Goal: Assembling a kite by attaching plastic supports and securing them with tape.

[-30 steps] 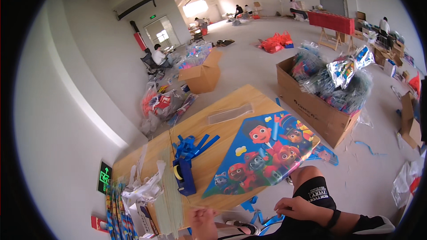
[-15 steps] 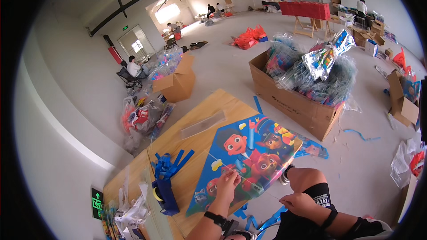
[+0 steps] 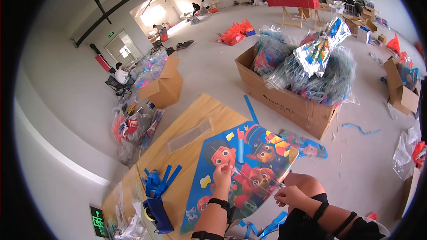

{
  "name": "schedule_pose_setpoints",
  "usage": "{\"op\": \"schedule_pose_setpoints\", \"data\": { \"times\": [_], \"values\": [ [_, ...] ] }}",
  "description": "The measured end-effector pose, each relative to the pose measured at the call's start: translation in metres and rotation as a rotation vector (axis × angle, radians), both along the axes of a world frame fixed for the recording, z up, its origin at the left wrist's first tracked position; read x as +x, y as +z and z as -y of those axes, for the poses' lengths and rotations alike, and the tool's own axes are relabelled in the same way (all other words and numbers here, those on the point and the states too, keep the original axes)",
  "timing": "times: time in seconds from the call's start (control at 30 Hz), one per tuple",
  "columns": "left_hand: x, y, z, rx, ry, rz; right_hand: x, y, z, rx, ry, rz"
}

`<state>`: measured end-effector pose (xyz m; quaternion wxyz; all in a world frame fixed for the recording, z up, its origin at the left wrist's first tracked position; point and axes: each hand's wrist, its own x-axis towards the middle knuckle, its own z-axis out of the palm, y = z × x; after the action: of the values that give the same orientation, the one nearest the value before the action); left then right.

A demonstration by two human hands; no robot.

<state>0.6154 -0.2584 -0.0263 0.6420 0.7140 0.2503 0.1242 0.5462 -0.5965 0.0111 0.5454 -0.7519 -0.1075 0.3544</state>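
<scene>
A large blue kite sheet (image 3: 211, 151) printed with cartoon characters lies over the table's right edge and toward my lap. A thin, pale thread (image 3: 253, 180) runs across it, stretched between my hands. My left hand (image 3: 222, 178) pinches one end above the middle of the sheet, fingertips closed. Beside the sheet's lower right edge, my right hand (image 3: 289, 195) is closed on the other end, close to my knee. The thread is so fine that I cannot tell whether it is string or a slim rod.
On the wooden table (image 3: 195, 106) are a clear plastic strip (image 3: 190, 135), blue ribbons (image 3: 155, 182) and a blue tape dispenser (image 3: 159, 215). A carton (image 3: 284, 106) full of plastic-wrapped packs stands ahead; another carton (image 3: 165, 86) is farther left. Another printed sheet (image 3: 307, 144) lies on the floor. Several people sit farther off.
Both hands have moved slightly farther away over the sheet, the thread still between them. The whole view has shifted a little, so the surroundings appear farther left.
</scene>
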Motion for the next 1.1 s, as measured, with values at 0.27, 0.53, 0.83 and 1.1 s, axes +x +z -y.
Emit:
{"op": "schedule_pose_setpoints", "data": {
  "times": [0.27, 0.53, 0.83, 1.1],
  "values": [
    [-0.021, 0.004, 0.015, 0.787, -0.178, 0.192, 0.008, -0.010, -0.007, 0.109, -0.228, -0.101],
    [-0.022, 0.016, 0.021, 0.983, -0.125, 0.182, 0.017, 0.003, -0.029, -0.001, -0.225, 0.084],
    [-0.022, 0.013, 0.020, 1.037, -0.166, 0.132, 0.022, 0.007, -0.047, 0.003, -0.268, 0.104],
    [-0.023, 0.006, 0.018, 1.096, -0.189, 0.079, 0.023, 0.007, -0.049, -0.116, -0.254, 0.189]
  ]
}}
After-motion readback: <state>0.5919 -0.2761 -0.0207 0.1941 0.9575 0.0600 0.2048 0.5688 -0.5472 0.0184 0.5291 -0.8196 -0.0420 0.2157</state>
